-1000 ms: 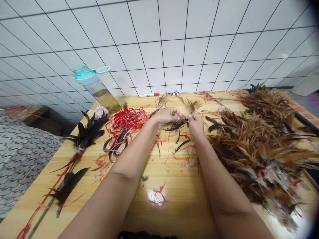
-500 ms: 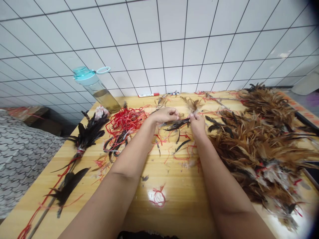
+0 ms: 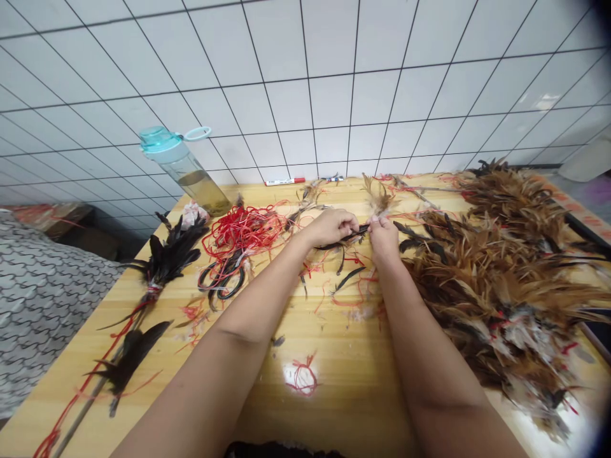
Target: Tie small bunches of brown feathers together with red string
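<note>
Over the far middle of the table, my left hand [image 3: 334,228] is closed, its fingertips pinching at black feathers [image 3: 357,235]. Beside it, my right hand [image 3: 384,238] grips a small tuft of brown feathers [image 3: 379,200] by its pale base, the tips pointing towards the wall. My two hands almost touch, and the fingers partly hide the feather ends between them. Loose black feathers [image 3: 349,280] and scraps of red string [image 3: 354,303] lie just below my hands.
To the left are a tangle of red string [image 3: 245,232], a water bottle [image 3: 193,178] and a stick with black feathers [image 3: 167,257]. A large heap of brown feathers [image 3: 496,267] covers the right side. Markers [image 3: 285,182] lie along the tiled wall.
My left hand has moved right, closing in on my right hand and the black feathers. My right hand has shifted slightly right, and the brown tuft now stands more upright.
</note>
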`<control>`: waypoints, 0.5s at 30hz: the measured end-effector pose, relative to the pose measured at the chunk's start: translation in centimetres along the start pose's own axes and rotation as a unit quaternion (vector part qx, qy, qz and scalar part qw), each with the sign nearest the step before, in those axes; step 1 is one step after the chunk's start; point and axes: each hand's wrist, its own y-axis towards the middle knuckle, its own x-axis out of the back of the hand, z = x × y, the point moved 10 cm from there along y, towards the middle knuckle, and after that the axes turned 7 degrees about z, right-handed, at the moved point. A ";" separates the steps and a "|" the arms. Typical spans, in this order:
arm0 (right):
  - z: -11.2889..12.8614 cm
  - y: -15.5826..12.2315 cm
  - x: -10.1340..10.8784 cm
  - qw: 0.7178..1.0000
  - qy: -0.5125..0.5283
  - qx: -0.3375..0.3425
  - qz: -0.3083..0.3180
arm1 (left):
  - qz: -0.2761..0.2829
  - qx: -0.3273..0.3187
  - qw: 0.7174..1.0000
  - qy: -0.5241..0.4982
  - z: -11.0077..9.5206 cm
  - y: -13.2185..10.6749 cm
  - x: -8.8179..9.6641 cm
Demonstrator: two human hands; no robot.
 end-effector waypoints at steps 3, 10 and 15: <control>-0.2 -0.1 0.4 0.999 0.019 -0.016 -0.022 | -0.012 -0.033 0.993 0.110 -1.2 0.4 -1.2; 0.1 -0.2 0.6 0.999 0.000 -0.007 -0.032 | 0.003 -0.052 0.969 0.242 -1.1 0.2 -2.9; -0.1 -0.1 0.7 0.999 -0.021 0.000 -0.031 | -0.027 -0.034 0.974 0.224 -0.8 0.2 -1.8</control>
